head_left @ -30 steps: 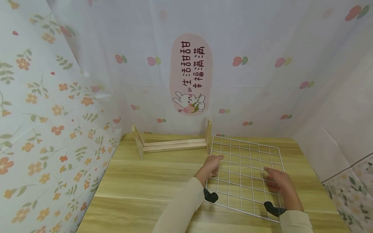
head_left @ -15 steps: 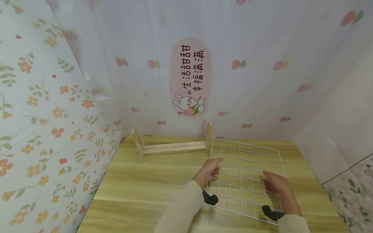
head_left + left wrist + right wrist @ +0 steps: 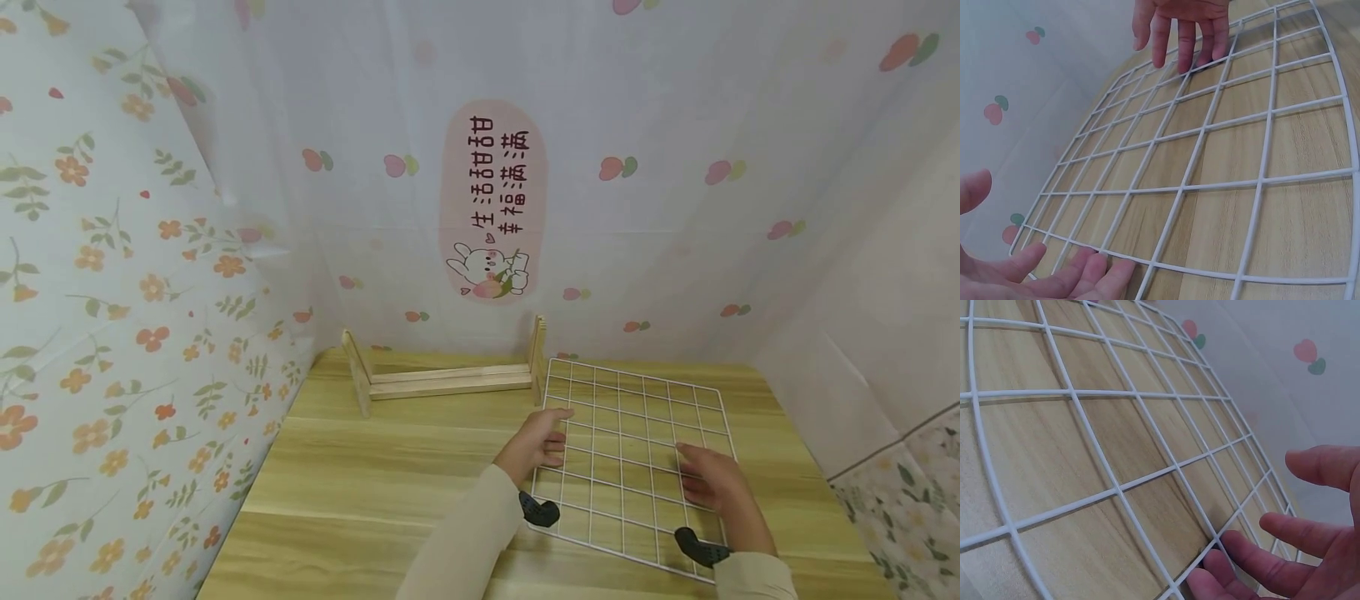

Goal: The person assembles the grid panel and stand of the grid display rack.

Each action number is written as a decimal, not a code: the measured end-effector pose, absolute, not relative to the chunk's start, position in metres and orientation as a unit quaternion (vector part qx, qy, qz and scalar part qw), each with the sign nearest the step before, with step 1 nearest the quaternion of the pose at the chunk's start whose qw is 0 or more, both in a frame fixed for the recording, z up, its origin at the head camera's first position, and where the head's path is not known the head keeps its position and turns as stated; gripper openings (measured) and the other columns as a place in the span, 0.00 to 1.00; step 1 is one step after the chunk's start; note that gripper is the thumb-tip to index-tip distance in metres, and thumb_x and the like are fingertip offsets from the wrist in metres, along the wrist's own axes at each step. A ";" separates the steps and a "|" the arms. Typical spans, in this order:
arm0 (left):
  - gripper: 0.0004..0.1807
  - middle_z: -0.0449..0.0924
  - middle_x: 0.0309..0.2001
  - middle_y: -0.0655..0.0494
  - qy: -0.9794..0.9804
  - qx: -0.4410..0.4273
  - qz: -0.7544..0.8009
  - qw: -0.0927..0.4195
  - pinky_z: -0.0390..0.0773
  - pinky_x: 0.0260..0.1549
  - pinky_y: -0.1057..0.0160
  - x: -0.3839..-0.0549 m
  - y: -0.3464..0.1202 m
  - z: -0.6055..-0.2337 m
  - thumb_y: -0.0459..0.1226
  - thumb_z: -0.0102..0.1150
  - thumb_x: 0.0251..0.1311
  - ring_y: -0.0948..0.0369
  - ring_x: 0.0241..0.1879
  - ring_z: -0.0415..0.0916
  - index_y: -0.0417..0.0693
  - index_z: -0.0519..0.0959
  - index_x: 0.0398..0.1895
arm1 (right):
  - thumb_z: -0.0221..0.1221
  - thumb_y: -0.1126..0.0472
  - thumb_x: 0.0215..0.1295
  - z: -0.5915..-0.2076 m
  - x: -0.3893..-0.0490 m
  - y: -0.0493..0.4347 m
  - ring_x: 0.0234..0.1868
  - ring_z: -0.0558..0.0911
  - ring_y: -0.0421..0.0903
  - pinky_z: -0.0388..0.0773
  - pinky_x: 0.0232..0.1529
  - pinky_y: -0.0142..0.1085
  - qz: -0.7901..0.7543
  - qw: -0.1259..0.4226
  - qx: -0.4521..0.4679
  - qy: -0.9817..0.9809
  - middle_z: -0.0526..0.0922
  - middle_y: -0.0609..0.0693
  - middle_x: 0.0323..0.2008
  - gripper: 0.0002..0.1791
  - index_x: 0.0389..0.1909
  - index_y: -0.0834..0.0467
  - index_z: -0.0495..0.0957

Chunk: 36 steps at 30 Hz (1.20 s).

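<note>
A white wire grid panel lies on the wooden table at the right, turned a little. At its left edge is my left hand. The left wrist view has that hand's fingertips right at the outer wire, with the thumb lifted away. My right hand is over the panel's right side. In the right wrist view, its lower fingertips reach in among the wires, while thumb and index finger stand spread apart. Neither hand closes round a wire.
A pale wooden stand with two upright ends sits at the table's back, left of the panel. Behind it hangs a printed white curtain. Floral cloth covers the left side. Black wrist mounts overlap the panel's near corners.
The head view has tilted so the scene sits slightly lower. My right hand has eased a little left; my left hand stays at the panel's left edge.
</note>
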<state>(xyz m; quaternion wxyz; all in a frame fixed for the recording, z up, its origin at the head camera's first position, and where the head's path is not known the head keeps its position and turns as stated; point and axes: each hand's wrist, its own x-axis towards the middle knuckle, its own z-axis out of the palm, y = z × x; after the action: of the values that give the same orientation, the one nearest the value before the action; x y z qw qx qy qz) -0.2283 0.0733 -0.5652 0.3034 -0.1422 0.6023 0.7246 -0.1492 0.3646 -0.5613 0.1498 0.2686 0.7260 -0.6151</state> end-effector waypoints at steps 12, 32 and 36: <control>0.32 0.73 0.52 0.32 0.610 -0.145 0.719 0.300 0.75 0.49 0.38 -0.228 0.077 -0.565 0.45 0.62 0.57 0.43 0.49 0.73 0.43 0.67 0.62 | 0.54 0.50 0.71 -0.568 -0.152 0.368 0.31 0.78 0.41 0.82 0.33 0.36 -0.635 0.144 0.287 0.703 0.79 0.48 0.34 0.37 0.67 0.71 0.54; 0.35 0.74 0.50 0.36 0.616 -0.153 0.724 0.270 0.76 0.49 0.40 -0.227 0.083 -0.555 0.40 0.65 0.50 0.52 0.36 0.71 0.41 0.68 0.63 | 0.54 0.64 0.69 -0.569 -0.152 0.370 0.25 0.82 0.40 0.84 0.32 0.35 -0.697 0.106 0.294 0.645 0.79 0.46 0.25 0.06 0.34 0.63 0.77; 0.33 0.74 0.50 0.37 0.636 -0.146 0.713 0.254 0.77 0.49 0.42 -0.227 0.086 -0.550 0.41 0.64 0.52 0.52 0.38 0.72 0.40 0.69 0.62 | 0.53 0.66 0.68 -0.568 -0.151 0.371 0.24 0.81 0.40 0.83 0.31 0.34 -0.714 0.099 0.291 0.629 0.80 0.45 0.24 0.15 0.24 0.51 0.81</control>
<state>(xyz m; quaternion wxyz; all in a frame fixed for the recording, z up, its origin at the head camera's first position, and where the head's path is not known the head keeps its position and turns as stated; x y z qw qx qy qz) -0.2267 0.0859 -0.5498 0.2544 -0.1463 0.6364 0.7134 -0.1512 0.3713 -0.5681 0.0988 0.2911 0.6291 -0.7140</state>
